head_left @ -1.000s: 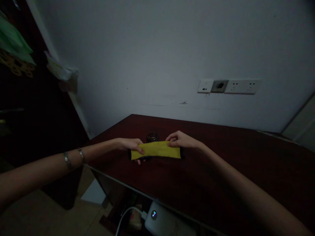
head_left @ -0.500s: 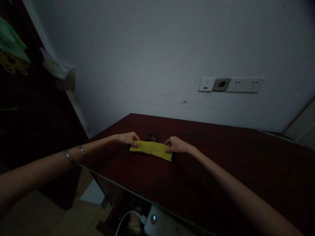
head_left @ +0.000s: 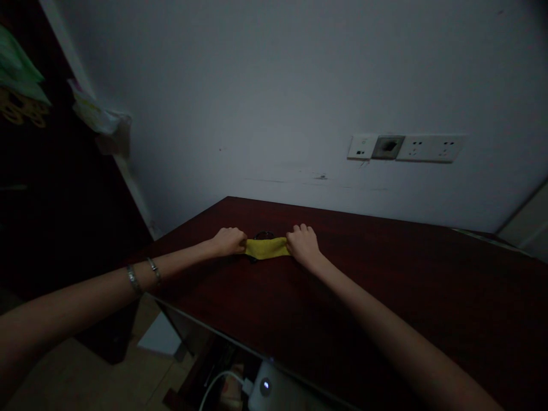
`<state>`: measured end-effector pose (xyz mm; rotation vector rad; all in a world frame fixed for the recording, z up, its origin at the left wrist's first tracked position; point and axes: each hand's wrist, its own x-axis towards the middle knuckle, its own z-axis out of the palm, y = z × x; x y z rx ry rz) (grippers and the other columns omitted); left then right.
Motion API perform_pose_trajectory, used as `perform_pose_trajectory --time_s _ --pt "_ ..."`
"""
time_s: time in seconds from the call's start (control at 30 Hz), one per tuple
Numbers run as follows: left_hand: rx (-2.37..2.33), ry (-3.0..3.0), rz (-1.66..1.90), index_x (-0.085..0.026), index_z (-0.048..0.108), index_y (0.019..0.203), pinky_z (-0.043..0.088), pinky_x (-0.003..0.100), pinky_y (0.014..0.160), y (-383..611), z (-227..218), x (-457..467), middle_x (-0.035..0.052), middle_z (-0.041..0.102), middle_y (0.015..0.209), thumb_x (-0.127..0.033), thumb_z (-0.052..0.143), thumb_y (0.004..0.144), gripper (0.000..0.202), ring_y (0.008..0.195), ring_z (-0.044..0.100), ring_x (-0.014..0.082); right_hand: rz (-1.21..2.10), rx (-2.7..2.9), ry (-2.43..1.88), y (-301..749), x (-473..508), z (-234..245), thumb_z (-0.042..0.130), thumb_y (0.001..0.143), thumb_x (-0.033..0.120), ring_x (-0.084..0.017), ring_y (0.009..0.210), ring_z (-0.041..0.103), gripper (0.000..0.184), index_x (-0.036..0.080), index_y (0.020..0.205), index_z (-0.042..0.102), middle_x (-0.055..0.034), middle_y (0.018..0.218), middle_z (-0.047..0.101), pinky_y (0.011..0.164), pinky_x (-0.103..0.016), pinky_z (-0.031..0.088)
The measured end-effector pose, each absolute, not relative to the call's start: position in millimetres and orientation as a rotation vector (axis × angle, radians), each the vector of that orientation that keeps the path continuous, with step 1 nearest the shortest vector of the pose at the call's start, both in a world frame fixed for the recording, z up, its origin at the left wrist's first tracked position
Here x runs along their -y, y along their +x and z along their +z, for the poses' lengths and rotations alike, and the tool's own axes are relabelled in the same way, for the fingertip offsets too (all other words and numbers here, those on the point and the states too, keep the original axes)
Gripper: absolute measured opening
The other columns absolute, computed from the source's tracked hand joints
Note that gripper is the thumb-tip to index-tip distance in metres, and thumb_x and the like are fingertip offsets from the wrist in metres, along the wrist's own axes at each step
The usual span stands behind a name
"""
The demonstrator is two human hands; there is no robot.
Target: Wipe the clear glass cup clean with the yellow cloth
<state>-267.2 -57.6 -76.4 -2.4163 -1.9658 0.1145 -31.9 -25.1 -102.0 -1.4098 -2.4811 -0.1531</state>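
A yellow cloth (head_left: 266, 248) lies as a narrow folded strip on the dark red-brown table (head_left: 385, 285), near its far left part. My left hand (head_left: 228, 241) is closed on the strip's left end, and my right hand (head_left: 303, 245) is closed on its right end, both resting on the table. A small dark round object (head_left: 264, 234) sits just behind the cloth, mostly hidden by it. My left wrist wears two bracelets (head_left: 143, 275).
The white wall behind carries a row of sockets (head_left: 405, 148). Under the table's front edge sit a grey device (head_left: 274, 394) with a small light and a white cable (head_left: 218, 385). Bags (head_left: 96, 114) hang at the left by a dark cabinet.
The cloth went from a wide strip held above the table to a shorter, narrower strip down on it. Both hands moved closer together and farther from me, fingers now curled over the ends.
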Motion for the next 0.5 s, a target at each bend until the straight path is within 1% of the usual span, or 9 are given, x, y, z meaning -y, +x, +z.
perform_pose_trajectory --time_s 0.1,0.17,0.27,0.33,0.4,0.5 --pt "1.979 -2.413 0.073 -0.018 0.066 0.085 0.046 0.034 0.071 -264 -80 58 0.0124 0.068 0.086 -0.029 0.053 0.074 0.020 0.084 0.064 0.0275 -0.152 2.464 -1.391 -40 22 -109 0.037 0.087 0.009 -0.031 0.099 0.056 0.030 0.012 0.098 0.065 -0.0210 0.101 0.063 0.085 -0.044 0.037" --pt "2.005 -2.422 0.024 -0.017 0.066 0.087 0.046 0.033 0.071 -263 -83 58 0.0126 0.069 0.086 -0.026 0.053 0.074 0.021 0.084 0.064 0.0268 -0.123 2.431 -1.386 -43 19 -115 0.033 0.088 0.008 -0.031 0.098 0.056 0.032 0.011 0.103 0.061 -0.0219 0.103 0.062 0.084 -0.045 0.037" --pt "2.057 -2.455 -0.090 -0.015 0.065 0.093 0.047 0.031 0.075 -261 -88 58 0.0133 0.069 0.094 -0.020 0.049 0.075 0.025 0.088 0.065 0.0254 -0.029 2.365 -1.369 -45 13 -125 0.037 0.087 0.011 -0.030 0.100 0.056 0.030 0.012 0.109 0.058 -0.0212 0.109 0.058 0.083 -0.042 0.039" --pt "2.106 -2.462 -0.192 -0.014 0.062 0.104 0.046 0.030 0.079 -260 -92 57 0.0138 0.067 0.103 -0.017 0.044 0.077 0.032 0.095 0.064 0.0246 0.079 2.315 -1.342 -46 8 -133 0.039 0.087 0.014 -0.025 0.099 0.057 0.031 0.014 0.113 0.056 -0.0179 0.112 0.056 0.083 -0.036 0.041" --pt "2.178 -2.439 -0.301 -0.012 0.054 0.117 0.045 0.030 0.084 -258 -97 57 0.0148 0.064 0.113 -0.019 0.039 0.082 0.039 0.102 0.061 0.0242 0.201 2.249 -1.312 -48 2 -140 0.036 0.089 0.016 -0.020 0.098 0.058 0.033 0.016 0.115 0.056 -0.0140 0.112 0.056 0.083 -0.030 0.042" --pt "2.310 -2.359 -0.445 -0.007 0.041 0.129 0.043 0.032 0.090 -253 -105 55 0.0187 0.057 0.124 -0.031 0.026 0.090 0.049 0.112 0.057 0.0254 0.364 2.108 -1.285 -55 -4 -147 0.024 0.093 0.020 -0.018 0.105 0.055 0.038 0.017 0.114 0.056 -0.0108 0.110 0.060 0.088 -0.027 0.042"
